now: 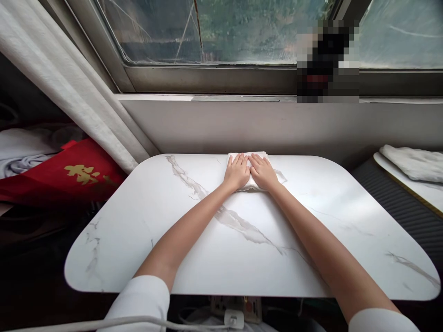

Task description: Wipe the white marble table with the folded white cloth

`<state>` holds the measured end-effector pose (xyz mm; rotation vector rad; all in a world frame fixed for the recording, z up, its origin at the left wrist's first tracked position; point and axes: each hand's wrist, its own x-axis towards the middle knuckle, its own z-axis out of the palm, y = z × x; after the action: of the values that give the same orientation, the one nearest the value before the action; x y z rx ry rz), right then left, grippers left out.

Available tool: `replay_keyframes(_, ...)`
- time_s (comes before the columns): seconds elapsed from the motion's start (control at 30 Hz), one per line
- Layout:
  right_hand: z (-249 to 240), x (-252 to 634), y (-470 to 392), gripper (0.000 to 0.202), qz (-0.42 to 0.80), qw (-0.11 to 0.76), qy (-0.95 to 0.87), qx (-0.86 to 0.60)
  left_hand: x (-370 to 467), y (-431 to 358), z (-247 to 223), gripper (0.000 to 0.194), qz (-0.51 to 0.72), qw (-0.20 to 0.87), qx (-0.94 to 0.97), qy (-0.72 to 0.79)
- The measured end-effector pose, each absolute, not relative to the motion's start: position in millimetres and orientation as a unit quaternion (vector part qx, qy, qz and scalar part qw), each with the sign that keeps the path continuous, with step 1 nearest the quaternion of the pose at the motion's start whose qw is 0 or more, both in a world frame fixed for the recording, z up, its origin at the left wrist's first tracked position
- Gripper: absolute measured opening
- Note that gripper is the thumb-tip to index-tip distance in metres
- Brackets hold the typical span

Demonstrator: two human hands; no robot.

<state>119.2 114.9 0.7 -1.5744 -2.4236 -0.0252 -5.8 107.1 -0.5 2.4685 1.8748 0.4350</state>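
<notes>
A folded white cloth (254,186) lies flat at the far edge of a white marble-patterned table (138,240). My left hand (237,171) rests palm down on the left part of the cloth, its fingers stretched toward the wall. Beside it, my right hand (262,171) presses flat on the right part, with the thumbs close together. Both hands are open and grip nothing. The middle of the cloth is mostly covered by them.
Behind the table stand a pale wall (207,122) and a window (224,32). A curtain (69,78) hangs at left near a red bag (51,175). Another white cloth (415,162) lies at right. Below the front edge are a cable (138,320) and a white plug (234,319).
</notes>
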Motion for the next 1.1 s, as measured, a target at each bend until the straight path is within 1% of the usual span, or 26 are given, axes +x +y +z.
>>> replay_keyframes(0.17,1,136,54,0.054,-0.013,0.105,-0.836,-0.538,3,53,-2,0.05,0.135,-0.002,0.815,0.563)
replay_keyframes(0.37,-1,165,-49,0.054,-0.027,0.105,-0.859,-0.501,18,-50,2,0.052,0.131,0.022,0.842,0.522)
replay_keyframes(0.5,-2,187,-104,0.062,-0.051,0.125,-0.875,-0.465,24,-100,8,0.054,0.127,0.045,0.879,0.457)
replay_keyframes(0.6,-1,198,-124,0.067,-0.054,0.132,-0.876,-0.461,29,-114,12,0.055,0.13,0.068,0.891,0.429)
replay_keyframes(0.7,0,204,-117,0.063,-0.031,0.122,-0.868,-0.48,37,-105,12,0.057,0.122,0.097,0.892,0.425)
replay_keyframes(0.83,0,203,-69,0.054,0.013,0.109,-0.835,-0.539,49,-59,8,0.056,0.13,0.109,0.867,0.469)
replay_keyframes(0.93,0,197,-13,0.053,0.012,0.127,-0.811,-0.57,56,-6,4,0.056,0.152,0.088,0.847,0.502)
replay_keyframes(1.1,-1,193,79,0.052,-0.007,0.138,-0.813,-0.565,64,82,0,0.054,0.161,0.043,0.828,0.536)
